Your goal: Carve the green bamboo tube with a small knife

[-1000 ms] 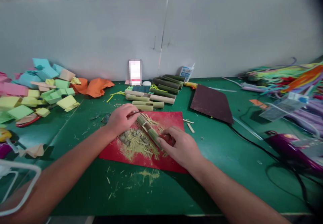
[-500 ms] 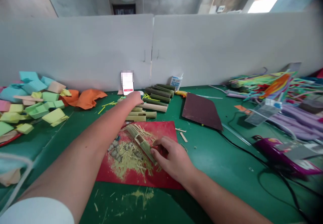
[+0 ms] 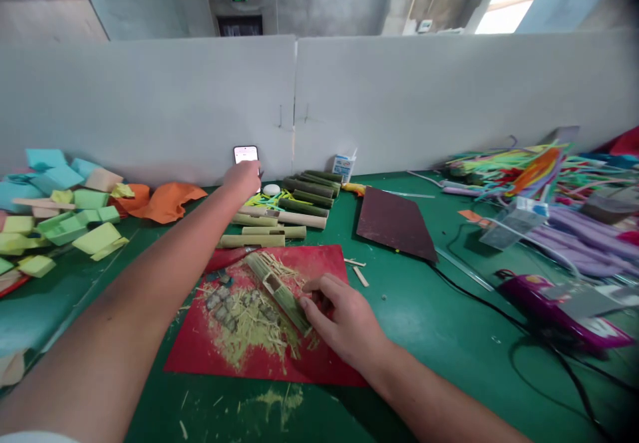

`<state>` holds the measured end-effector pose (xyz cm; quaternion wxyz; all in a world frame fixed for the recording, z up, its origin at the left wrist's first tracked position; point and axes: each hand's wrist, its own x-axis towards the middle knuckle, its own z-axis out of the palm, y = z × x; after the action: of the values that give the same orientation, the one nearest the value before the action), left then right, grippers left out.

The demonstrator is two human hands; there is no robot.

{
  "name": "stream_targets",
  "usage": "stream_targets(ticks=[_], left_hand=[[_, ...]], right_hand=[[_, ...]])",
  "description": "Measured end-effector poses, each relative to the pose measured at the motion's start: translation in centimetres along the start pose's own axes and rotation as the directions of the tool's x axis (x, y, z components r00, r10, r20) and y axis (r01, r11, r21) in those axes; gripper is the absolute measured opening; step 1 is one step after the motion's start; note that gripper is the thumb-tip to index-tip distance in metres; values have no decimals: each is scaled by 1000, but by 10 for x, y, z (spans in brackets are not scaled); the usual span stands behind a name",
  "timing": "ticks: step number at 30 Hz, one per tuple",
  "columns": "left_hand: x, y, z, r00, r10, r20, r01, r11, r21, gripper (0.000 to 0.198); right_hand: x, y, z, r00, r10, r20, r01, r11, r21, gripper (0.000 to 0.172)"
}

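My left hand (image 3: 243, 180) is stretched forward at the phone (image 3: 245, 153), covering the lower part of its lit screen. Its fingers are mostly hidden behind the back of the hand. A bamboo tube (image 3: 279, 296) with a rectangular opening cut in its side lies slantwise on a red sheet (image 3: 319, 371). At its near end is my right hand (image 3: 339, 316), fingers curled and thumb beside the tube; what they hold, if anything, does not show. Bamboo shavings (image 3: 249, 336) and grey lumps (image 3: 222, 306) lie left of the tube.
Further bamboo tubes (image 3: 304, 220) lie in rows behind the sheet. A dark brown board (image 3: 394, 223), a drink carton (image 3: 343, 166) and a purple device (image 3: 559, 310) with a black cord are to the right. Pastel foam blocks (image 3: 60, 170) pile up at left. A grey partition (image 3: 200, 97) stands behind.
My left hand has moved from above the bamboo tubes to the phone, uncovering a white round object. The phone's screen looks different. My right hand stays by the tube.
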<state>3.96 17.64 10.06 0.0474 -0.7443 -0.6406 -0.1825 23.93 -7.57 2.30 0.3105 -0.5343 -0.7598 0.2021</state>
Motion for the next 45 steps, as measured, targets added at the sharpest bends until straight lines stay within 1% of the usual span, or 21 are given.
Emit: stream_targets(ticks=[2,3,4,5,8,11,13,14,16,18,21,22,23,26,30,32,34,37,39,42,45], left_hand=[[-16,-15,-18,986,-13,-165,-2,996,-92,43],[-28,-21,-25,964,-27,-263,-26,980,-198,41],[-41,-26,-31,941,-50,-335,-69,941,-332,38],[-56,-29,-34,930,-88,-358,-101,873,-477,35],[-106,-30,-38,962,-150,-226,-99,582,-807,34],[-152,-22,-39,977,-187,-104,-24,387,-922,33],[-176,-17,-39,979,-201,-25,41,315,-948,33],[-186,-16,-40,977,-213,9,71,286,-956,33],[-199,-14,-39,968,-247,52,112,239,-965,33],[-206,-15,-35,955,-288,69,130,201,-971,35],[-212,-15,-25,937,-344,55,118,166,-979,38],[-214,-13,-21,929,-367,43,108,157,-982,39],[-217,-11,-17,921,-389,29,95,151,-984,41],[-227,1,-8,917,-397,-46,23,166,-986,48],[-238,17,-2,928,-338,-154,-71,246,-967,66],[-241,20,-1,944,-292,-154,-66,288,-955,66],[-244,21,0,971,-194,-138,-68,331,-941,65],[-247,20,0,993,-36,-112,-88,408,-909,63],[-248,18,1,995,17,-103,-98,494,-864,57],[-247,15,2,990,26,-140,-127,604,-786,45],[-246,12,2,980,7,-198,-157,636,-755,37]], right_hand=[[1,1,-2,1000,10,-24,-9,999,31,14],[2,2,-3,999,17,-37,-15,999,52,15],[4,2,-4,997,32,-65,-27,997,69,16],[6,1,-6,995,52,-80,-44,995,92,18],[13,-4,-11,981,156,-113,-131,971,201,26],[22,-15,-16,965,249,-87,-205,915,348,40],[27,-24,-18,953,295,-66,-238,867,438,49],[30,-29,-19,951,308,-16,-260,830,494,48],[34,-36,-18,948,315,40,-279,765,580,41],[38,-41,-13,953,283,110,-289,735,613,31],[43,-44,-3,972,223,69,-212,724,657,19],[44,-44,1,974,223,47,-193,696,691,17],[45,-44,4,973,230,26,-174,653,737,16],[45,-43,12,964,264,-30,-143,611,779,16],[42,-41,15,952,305,-35,-131,507,852,19],[40,-40,16,950,311,-25,-121,440,890,20],[39,-39,17,952,306,-9,-123,408,905,21],[38,-38,19,954,299,20,-141,389,910,22],[37,-37,21,957,288,35,-149,384,911,22],[35,-36,22,966,257,24,-132,411,902,23],[33,-34,22,978,204,-37,-65,471,880,31]])
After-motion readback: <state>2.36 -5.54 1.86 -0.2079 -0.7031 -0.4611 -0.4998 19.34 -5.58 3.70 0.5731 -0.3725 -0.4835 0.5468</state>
